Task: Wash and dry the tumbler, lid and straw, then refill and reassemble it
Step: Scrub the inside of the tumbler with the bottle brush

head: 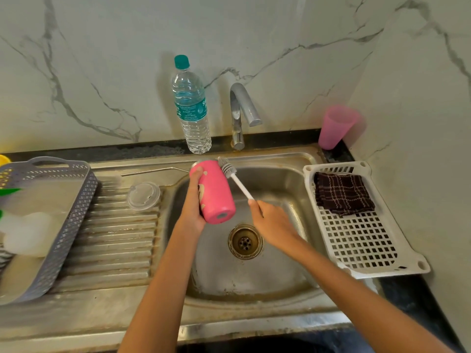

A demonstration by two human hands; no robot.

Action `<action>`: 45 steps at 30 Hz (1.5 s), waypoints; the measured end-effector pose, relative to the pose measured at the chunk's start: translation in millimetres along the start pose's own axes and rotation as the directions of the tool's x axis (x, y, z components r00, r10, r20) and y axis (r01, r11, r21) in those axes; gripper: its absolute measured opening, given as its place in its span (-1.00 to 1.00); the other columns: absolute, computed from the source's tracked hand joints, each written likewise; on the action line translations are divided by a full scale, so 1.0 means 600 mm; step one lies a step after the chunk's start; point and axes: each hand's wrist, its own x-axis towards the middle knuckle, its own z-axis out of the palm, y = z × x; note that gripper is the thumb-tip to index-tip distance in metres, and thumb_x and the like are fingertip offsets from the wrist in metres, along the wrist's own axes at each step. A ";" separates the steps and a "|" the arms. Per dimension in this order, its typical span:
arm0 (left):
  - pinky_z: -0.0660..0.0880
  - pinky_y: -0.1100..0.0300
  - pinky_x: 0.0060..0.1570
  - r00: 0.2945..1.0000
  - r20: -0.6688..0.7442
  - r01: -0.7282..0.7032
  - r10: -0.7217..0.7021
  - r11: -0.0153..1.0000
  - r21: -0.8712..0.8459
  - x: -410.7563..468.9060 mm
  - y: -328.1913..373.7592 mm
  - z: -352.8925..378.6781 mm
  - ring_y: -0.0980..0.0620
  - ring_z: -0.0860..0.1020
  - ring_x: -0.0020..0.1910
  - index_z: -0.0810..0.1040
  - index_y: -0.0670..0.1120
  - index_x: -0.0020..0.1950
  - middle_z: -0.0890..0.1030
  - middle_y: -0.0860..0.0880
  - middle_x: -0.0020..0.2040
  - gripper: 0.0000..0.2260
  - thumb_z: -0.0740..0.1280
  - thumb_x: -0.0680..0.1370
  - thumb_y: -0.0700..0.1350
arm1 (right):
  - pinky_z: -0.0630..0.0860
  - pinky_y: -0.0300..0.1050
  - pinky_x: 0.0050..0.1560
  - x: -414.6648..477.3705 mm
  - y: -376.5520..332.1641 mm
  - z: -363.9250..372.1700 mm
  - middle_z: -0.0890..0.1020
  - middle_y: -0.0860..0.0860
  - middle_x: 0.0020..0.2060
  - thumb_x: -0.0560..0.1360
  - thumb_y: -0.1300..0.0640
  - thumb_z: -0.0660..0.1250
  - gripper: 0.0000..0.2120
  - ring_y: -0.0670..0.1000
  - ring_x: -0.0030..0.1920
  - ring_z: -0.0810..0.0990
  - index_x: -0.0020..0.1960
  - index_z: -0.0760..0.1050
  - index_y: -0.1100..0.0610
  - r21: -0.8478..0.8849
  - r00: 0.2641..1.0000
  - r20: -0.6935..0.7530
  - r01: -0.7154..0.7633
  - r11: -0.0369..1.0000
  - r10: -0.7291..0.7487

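**Tumbler over the basin**

Left hand (195, 202) wraps the tilted pink cylindrical tumbler (216, 192) above the steel sink (277, 271). Right hand (270, 220) grips a white-handled bottle brush (235, 179), bristles beside the tumbler's far rim. Open basin lies beneath. Clear plastic lid (144, 195) and thin metal straw (153, 171) rest on the ribbed drainboard (114, 238) to the left. The tumbler's mouth faces away, unseen.

Pink tumbler (216, 192); white brush (235, 178); teal-capped bottle (191, 105); dark brown checked cloth (342, 193) w/ white lines; grey basket (84, 189); white tray (362, 240).
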 end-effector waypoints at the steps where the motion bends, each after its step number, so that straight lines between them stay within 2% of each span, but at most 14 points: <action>1: 0.62 0.06 -0.16 1.000 0.003 0.009 -0.009 1.000 0.019 -0.007 -0.005 0.006 -0.06 0.67 -0.09 0.49 -0.04 0.20 0.67 -0.11 -0.04 -0.54 0.40 0.44 0.21 | 0.27 -0.10 -0.28 0.010 -0.005 -0.005 0.40 -0.03 -0.43 0.66 -0.10 -0.02 -0.57 0.07 -0.30 0.41 -0.33 0.27 0.04 0.030 1.000 -0.001 -0.015 0.999 0.015; 5: 0.63 0.07 -0.20 0.997 -0.048 -0.058 0.056 0.997 -0.059 0.000 0.000 0.008 -0.05 0.66 -0.13 0.46 -0.06 0.28 0.67 -0.10 -0.07 -0.47 0.36 0.46 0.26 | 0.27 -0.12 -0.35 0.002 -0.002 -0.003 0.39 -0.05 -0.45 0.65 -0.12 0.00 -0.57 0.00 -0.38 0.38 -0.33 0.29 0.03 0.043 0.998 0.039 0.038 0.998 -0.040; 9: 0.63 -0.02 -0.07 0.998 -0.052 -0.037 0.035 0.999 -0.040 0.010 0.013 -0.013 -0.09 0.66 -0.12 0.47 -0.07 0.29 0.67 -0.12 -0.06 -0.49 0.33 0.50 0.25 | 0.30 -0.07 -0.41 -0.053 0.016 0.012 0.40 -0.03 -0.48 0.64 -0.13 0.01 -0.57 -0.02 -0.47 0.35 -0.24 0.38 0.10 0.046 0.993 0.060 0.096 0.994 -0.099; 12: 0.65 0.05 -0.21 1.000 -0.002 -0.024 0.024 0.997 0.068 0.006 0.008 -0.011 -0.02 0.68 -0.24 0.50 -0.01 0.11 0.70 -0.05 -0.21 -0.72 0.33 0.55 0.16 | 0.33 -0.04 -0.36 -0.041 0.002 0.007 0.45 0.02 -0.44 0.65 -0.13 -0.02 -0.59 0.06 -0.41 0.43 -0.23 0.36 0.09 -0.018 0.994 0.051 0.094 0.995 -0.093; 17: 0.56 -0.04 0.06 1.000 -0.001 -0.001 0.001 0.999 0.051 0.003 0.008 0.001 -0.07 0.62 -0.09 0.49 0.01 0.09 0.63 -0.10 -0.05 -0.74 0.37 0.53 0.13 | 0.30 -0.04 -0.26 0.015 -0.028 0.006 0.50 0.05 -0.34 0.66 -0.11 -0.04 -0.59 0.15 -0.24 0.47 -0.19 0.37 0.10 -0.048 0.997 -0.006 0.074 0.996 -0.074; 20: 0.63 -0.03 -0.06 0.998 -0.009 -0.055 0.055 0.998 -0.022 0.010 0.009 -0.005 -0.07 0.64 -0.11 0.50 -0.03 0.23 0.63 -0.13 0.03 -0.63 0.34 0.54 0.16 | 0.31 -0.05 -0.26 0.007 -0.027 0.015 0.51 0.06 -0.34 0.66 -0.11 -0.04 -0.59 0.18 -0.23 0.50 -0.22 0.36 0.08 -0.066 0.995 0.019 0.095 0.993 -0.093; 23: 0.65 -0.02 -0.24 0.999 -0.011 -0.051 0.050 0.997 -0.059 0.022 0.016 -0.016 -0.08 0.67 -0.16 0.46 -0.07 0.32 0.64 -0.16 0.04 -0.54 0.33 0.53 0.17 | 0.41 0.03 -0.34 -0.032 -0.006 0.019 0.51 0.05 -0.41 0.65 -0.14 -0.05 -0.56 0.14 -0.35 0.52 -0.22 0.38 0.08 -0.074 0.991 0.047 0.127 0.989 -0.124; 25: 0.65 -0.03 -0.12 1.000 0.003 -0.016 0.016 1.000 -0.002 0.024 0.009 -0.018 -0.09 0.67 -0.12 0.47 -0.06 0.31 0.65 -0.15 0.03 -0.52 0.37 0.50 0.18 | 0.43 0.03 -0.35 -0.025 0.000 0.007 0.51 0.04 -0.42 0.65 -0.14 -0.05 -0.56 0.12 -0.38 0.49 -0.19 0.41 0.09 -0.082 0.993 0.028 0.116 0.990 -0.114; 29: 0.62 0.02 -0.09 0.994 0.087 0.064 -0.069 0.996 0.055 0.011 -0.018 -0.001 -0.10 0.66 -0.06 0.47 -0.07 0.29 0.66 -0.16 0.05 -0.48 0.40 0.46 0.20 | 0.27 -0.07 -0.32 0.033 -0.009 -0.014 0.46 0.02 -0.42 0.66 -0.09 -0.03 -0.59 0.09 -0.34 0.46 -0.26 0.34 0.06 -0.052 0.997 -0.046 0.056 0.997 -0.059; 32: 0.62 0.01 -0.07 0.999 0.034 0.011 -0.011 1.000 -0.002 0.021 -0.020 0.003 -0.08 0.65 -0.09 0.46 -0.06 0.32 0.64 -0.14 0.03 -0.48 0.38 0.47 0.21 | 0.31 -0.06 -0.29 0.032 -0.001 -0.004 0.47 0.02 -0.42 0.66 -0.09 -0.04 -0.58 0.09 -0.34 0.46 -0.26 0.35 0.08 -0.066 0.998 -0.012 0.054 0.996 -0.055; 36: 0.53 -0.22 0.15 0.999 0.026 -0.039 0.042 0.994 -0.102 0.042 -0.011 -0.006 -0.16 0.65 0.03 0.45 -0.06 0.35 0.65 -0.17 0.09 -0.38 0.44 0.40 0.23 | 0.30 -0.10 -0.42 -0.024 0.021 0.008 0.44 -0.03 -0.48 0.66 -0.10 -0.04 -0.58 -0.03 -0.49 0.40 -0.24 0.37 0.09 -0.053 0.994 0.045 0.098 0.994 -0.095; 39: 0.63 -0.04 -0.03 0.999 0.041 -0.003 0.005 0.999 -0.045 0.033 -0.022 -0.002 -0.11 0.66 -0.05 0.46 -0.06 0.31 0.65 -0.17 0.07 -0.46 0.40 0.46 0.21 | 0.33 -0.07 -0.35 -0.007 0.023 -0.008 0.45 -0.01 -0.44 0.66 -0.12 -0.04 -0.57 0.04 -0.41 0.43 -0.25 0.35 0.06 -0.059 0.997 0.026 0.069 0.996 -0.067; 42: 0.60 -0.04 0.03 0.997 0.073 0.030 -0.028 0.999 -0.030 0.028 -0.037 0.009 -0.16 0.63 0.06 0.44 -0.06 0.34 0.62 -0.22 0.18 -0.41 0.42 0.43 0.24 | 0.30 -0.09 -0.33 0.025 0.010 -0.017 0.45 0.00 -0.41 0.66 -0.11 -0.03 -0.57 0.04 -0.36 0.44 -0.30 0.30 0.04 -0.010 0.999 -0.025 0.035 0.999 -0.035; 45: 0.62 -0.03 -0.02 0.998 0.036 -0.044 0.048 0.992 -0.117 0.035 -0.028 0.015 -0.12 0.65 -0.02 0.45 -0.04 0.32 0.64 -0.17 0.10 -0.50 0.37 0.49 0.20 | 0.33 -0.07 -0.35 0.010 0.008 -0.004 0.44 0.00 -0.44 0.65 -0.12 -0.03 -0.57 0.04 -0.39 0.43 -0.29 0.33 0.06 -0.005 0.998 -0.017 0.057 0.998 -0.057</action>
